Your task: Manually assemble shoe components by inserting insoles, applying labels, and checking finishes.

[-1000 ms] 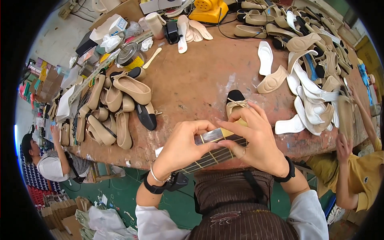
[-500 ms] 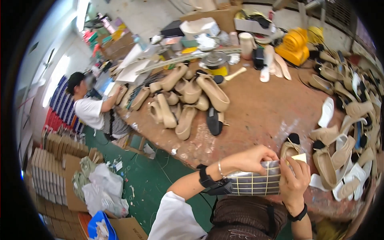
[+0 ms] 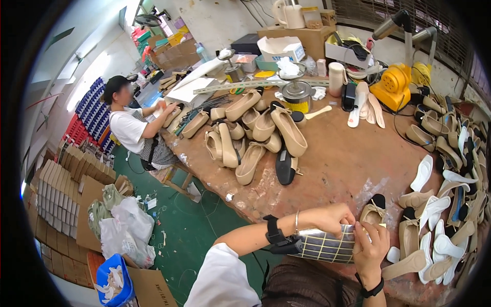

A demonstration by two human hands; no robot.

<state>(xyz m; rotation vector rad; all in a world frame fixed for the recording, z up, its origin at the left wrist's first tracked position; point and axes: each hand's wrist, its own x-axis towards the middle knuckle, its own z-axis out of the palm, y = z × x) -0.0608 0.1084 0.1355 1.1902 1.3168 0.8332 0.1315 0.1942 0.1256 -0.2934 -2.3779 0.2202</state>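
While right grip (image 3: 371,246) holds end, gridded sheet (image 3: 322,246) extends below left grip (image 3: 333,218).

Right hand (image 3: 371,240) gripping right end of grid-lined sheet (image 3: 319,246); left hand (image 3: 333,219) curled at its top edge. Black-toed shoe (image 3: 372,213) just beyond right hand. Shoe pile (image 3: 264,127) beyond, left of both; white insoles (image 3: 434,209) to their right.
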